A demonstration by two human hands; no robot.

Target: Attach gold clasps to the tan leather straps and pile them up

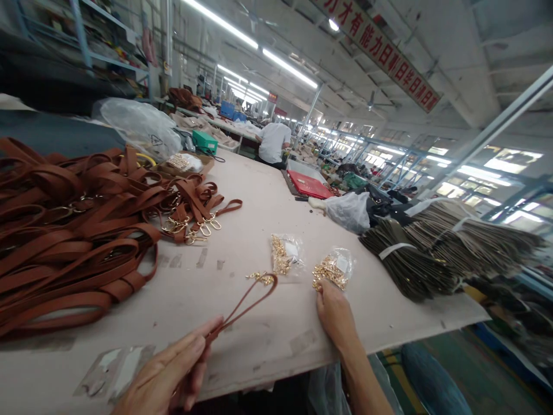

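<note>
Near the front edge of the table, my left hand (179, 363) is closed on a thin brown leather strap (254, 301), whose loop sticks out past the fingertips toward the right. My right hand (334, 311) reaches to a clear plastic bag of gold metal hardware (332, 270), its fingers at the near side of the bag. Those fingertips are partly hidden, so I cannot tell whether they grip a piece. A second bag of gold hardware (283, 256) lies to the left, with a few loose gold pieces (259, 276) beside it, just behind the strap loop.
Brown leather straps (86, 230) are heaped across the left, several with gold clips (205, 227). Bundled dark green pieces (410, 259) lie at the right edge. Behind are a red folder (309, 184), a green box (204, 142) and a seated person in white (275, 143).
</note>
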